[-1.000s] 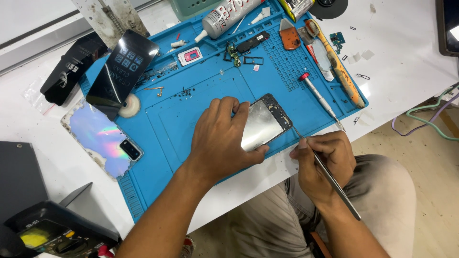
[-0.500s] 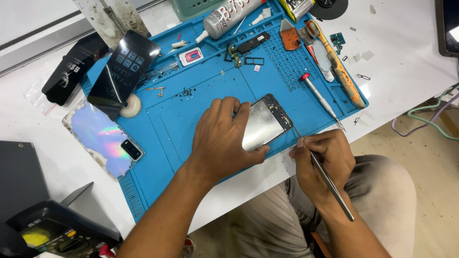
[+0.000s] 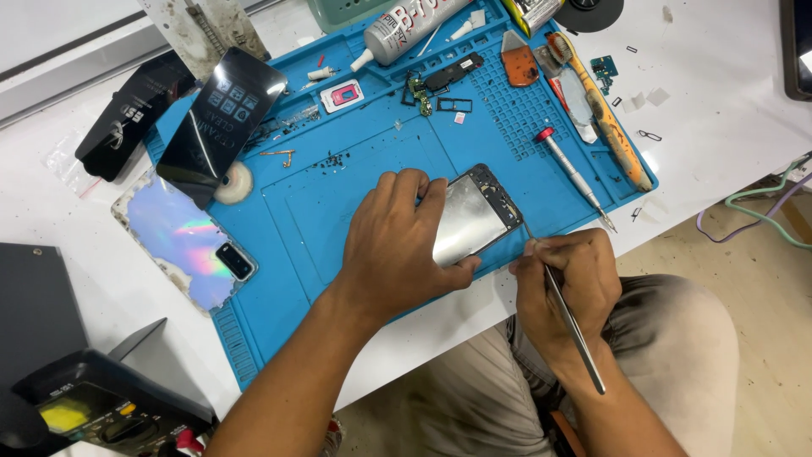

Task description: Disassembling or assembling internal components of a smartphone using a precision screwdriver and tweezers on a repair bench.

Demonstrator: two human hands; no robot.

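Observation:
An opened phone body point(image 3: 470, 219) with a shiny metal inner plate lies on the blue work mat point(image 3: 338, 195) near the table's front edge. My left hand point(image 3: 397, 245) is pressed over its left part, fingers and thumb gripping its edges. My right hand point(image 3: 565, 283) pinches metal tweezers point(image 3: 568, 320), whose tip touches the phone's right edge. The tweezers' long end points back toward my wrist.
On the mat lie a red-capped screwdriver point(image 3: 571, 173), a toothbrush point(image 3: 602, 106), a glue tube point(image 3: 414, 25), small parts and screws. An iridescent back cover point(image 3: 182, 237) and dark screen panels point(image 3: 222, 118) sit at the left. A multimeter point(image 3: 93, 406) stands bottom left. Cables point(image 3: 761, 203) hang at the right.
My right hand with the tweezers has shifted slightly up and left toward the phone's right edge. My left hand has stayed on the phone.

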